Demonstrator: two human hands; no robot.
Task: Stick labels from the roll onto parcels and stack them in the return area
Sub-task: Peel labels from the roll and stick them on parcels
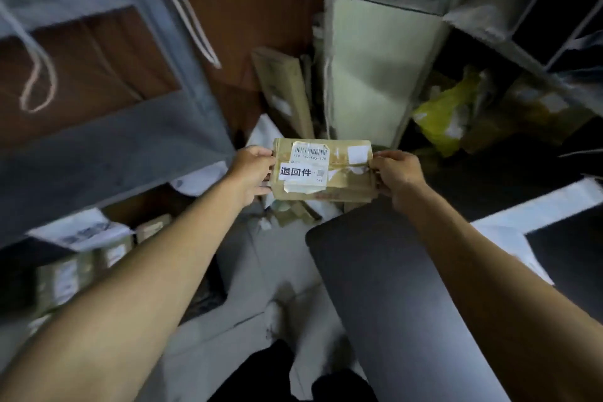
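Both arms reach out and hold a brown parcel (323,170) level in the air, above a heap of packages on the floor (287,209). The left hand (251,170) has its grip closed on the parcel's left end, thumb on top and fingers curled underneath. The right hand (396,173) grasps the parcel's right end in the same way, thumb near the top edge. On the parcel's upper face, toward its left half, sits a white label (301,171) with bold black characters; just beyond that label is a barcode sticker (310,151), and a small blank white sticker (359,153) lies nearer the right end. Tape runs across the middle. Beyond the parcel stands a tall white appliance (381,68), with a long carton (284,91) leaning to its left. Right of the parcel a yellow bag (447,114) lies under a shelf. Left of the parcel is a grey rack (124,140) with boxes (65,274) below it. A dark desk (385,287) lies nearer the person, below the right forearm.
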